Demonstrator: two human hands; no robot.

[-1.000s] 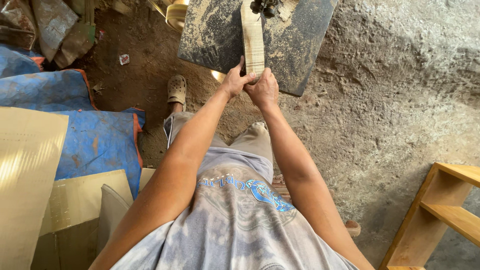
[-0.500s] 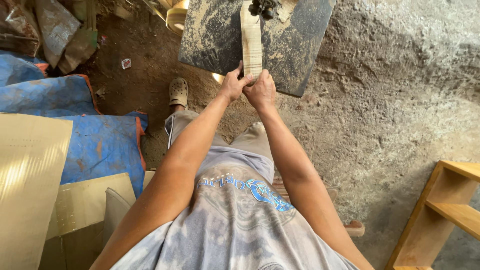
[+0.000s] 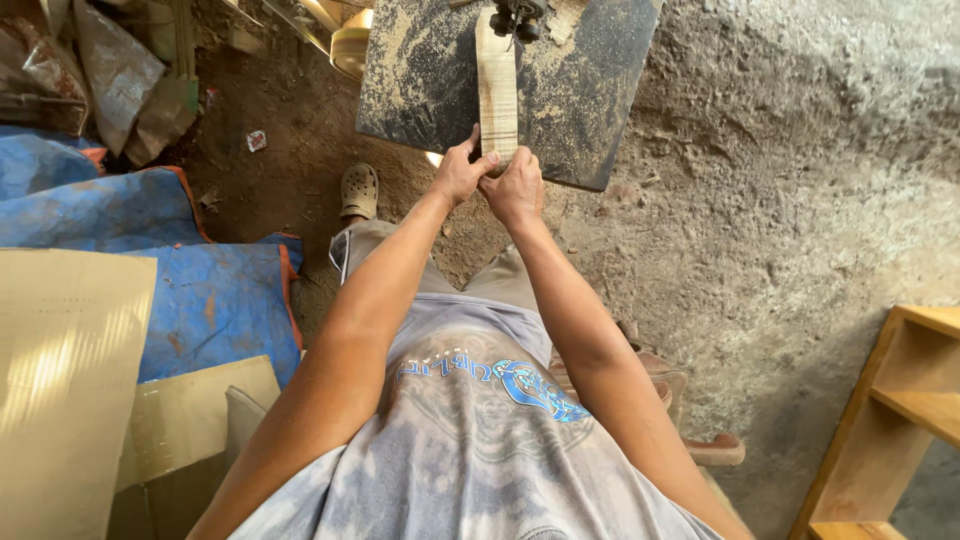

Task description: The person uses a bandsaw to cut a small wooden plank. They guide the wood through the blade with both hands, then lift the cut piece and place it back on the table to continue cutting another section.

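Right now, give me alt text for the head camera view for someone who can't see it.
Both hands, left hand and right hand, hold the near end of a pale narrow wooden strip lying on a dark, sawdust-covered machine table. Blue tarpaulin and dirt floor lie around.

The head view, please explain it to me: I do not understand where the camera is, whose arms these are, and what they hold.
The camera sits on a person's head and looks straight down, so you see that person's own two arms and shirt. There is no machine arm, only bare hands. The left hand and the right hand together grip the near end of a narrow wooden strip. The strip lies on a dark, dusty metal table and runs toward a small dark fitting at the top edge. Blue tarpaulin lies on the earth floor.
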